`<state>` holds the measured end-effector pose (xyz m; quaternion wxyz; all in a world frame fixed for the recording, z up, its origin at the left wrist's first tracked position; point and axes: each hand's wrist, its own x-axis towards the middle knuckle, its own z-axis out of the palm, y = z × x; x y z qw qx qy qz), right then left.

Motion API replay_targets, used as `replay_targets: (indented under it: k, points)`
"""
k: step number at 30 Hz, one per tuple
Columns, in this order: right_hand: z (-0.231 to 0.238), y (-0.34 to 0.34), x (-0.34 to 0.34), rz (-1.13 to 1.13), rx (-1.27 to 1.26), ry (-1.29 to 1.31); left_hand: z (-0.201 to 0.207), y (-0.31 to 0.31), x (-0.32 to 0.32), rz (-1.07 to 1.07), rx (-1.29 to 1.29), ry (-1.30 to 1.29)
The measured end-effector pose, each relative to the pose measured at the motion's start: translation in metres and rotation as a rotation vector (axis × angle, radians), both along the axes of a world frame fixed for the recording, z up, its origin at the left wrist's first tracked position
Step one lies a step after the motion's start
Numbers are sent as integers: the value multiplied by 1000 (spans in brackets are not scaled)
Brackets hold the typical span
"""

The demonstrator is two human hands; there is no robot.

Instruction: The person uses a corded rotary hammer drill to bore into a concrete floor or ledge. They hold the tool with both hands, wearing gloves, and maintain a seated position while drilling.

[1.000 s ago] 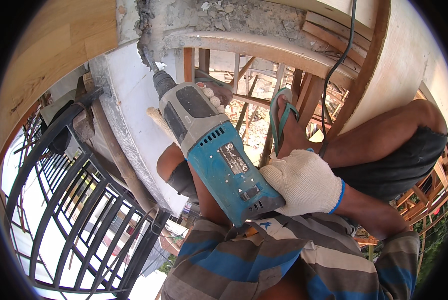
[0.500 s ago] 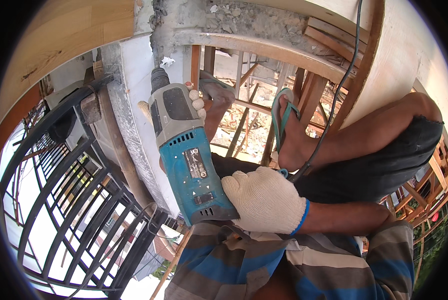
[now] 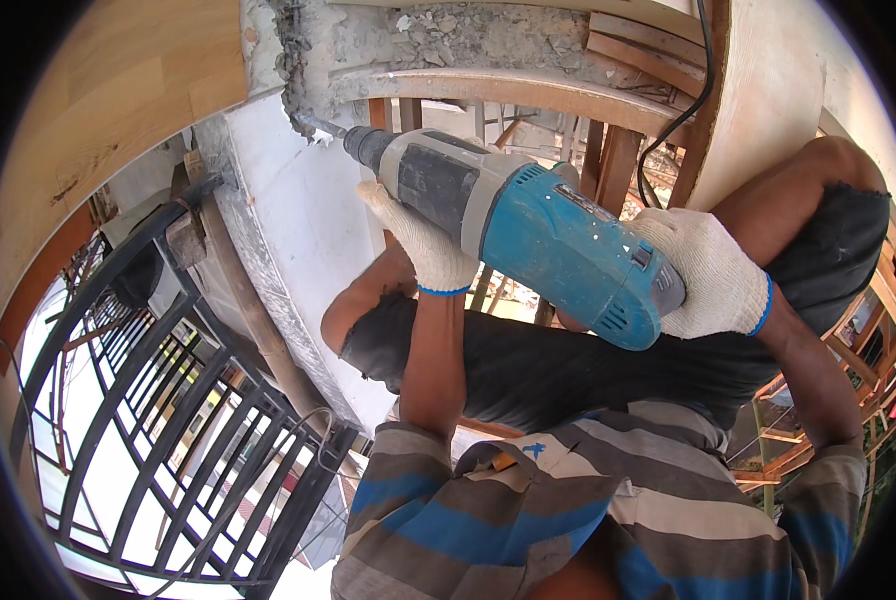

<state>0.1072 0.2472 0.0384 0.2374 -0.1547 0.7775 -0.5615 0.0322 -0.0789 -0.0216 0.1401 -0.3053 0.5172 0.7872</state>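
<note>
A teal and grey rotary hammer drill [image 3: 558, 245] lies slantwise across the middle, its body tilted from far left to near right. My right hand [image 3: 713, 270], in a cream knitted glove with a blue cuff, is closed round its rear handle, which is mostly hidden. Under the drill's grey front housing is my left hand [image 3: 423, 240], gloved the same way; its grip is partly hidden behind the tool. The drill's bit [image 3: 323, 124] reaches the chipped, broken edge at the top of a white wall panel [image 3: 278, 170].
Rough concrete [image 3: 448, 35] with loose rubble runs along the far side, above a wooden beam [image 3: 518, 88]. A black metal railing [image 3: 158, 400] stands at left. The black power cord [image 3: 706, 80] hangs at far right. My bent legs [image 3: 568, 365] lie beneath the drill, above an open drop with timber supports.
The drill's rear has swung right and its bit now points far left at the chipped edge. My right hand moved right and away with the handle; my left arm has come into plain view.
</note>
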Motion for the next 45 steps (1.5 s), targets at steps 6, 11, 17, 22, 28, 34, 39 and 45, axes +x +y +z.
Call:
replay_targets:
  k: [6, 11, 17, 22, 28, 34, 39, 45]
  points:
    - [-17, 13, -9, -46, -208, -170, -3, 3, -11, 39, 59, -36]
    - [-6, 10, -27, -40, -233, -33, 20, 21, -25, 4, 76, -8]
    - [14, 10, -40, 150, 1, 124, 16, 14, -17, 28, 152, 18]
    - [13, 21, -34, 198, 116, 173, 21, 25, -14, 22, 203, 38]
    - [-4, 50, -54, 177, 16, 194, 16, 40, -21, 123, 79, -18]
    - [-7, 33, -81, 139, -63, 147, 14, 26, -36, 139, 138, -31]
    - [3, -1, -70, 87, -114, 140, -35, -34, -27, 37, 547, 124]
    - [27, -29, -61, 115, 27, 54, -63, -68, -23, 139, 633, 8]
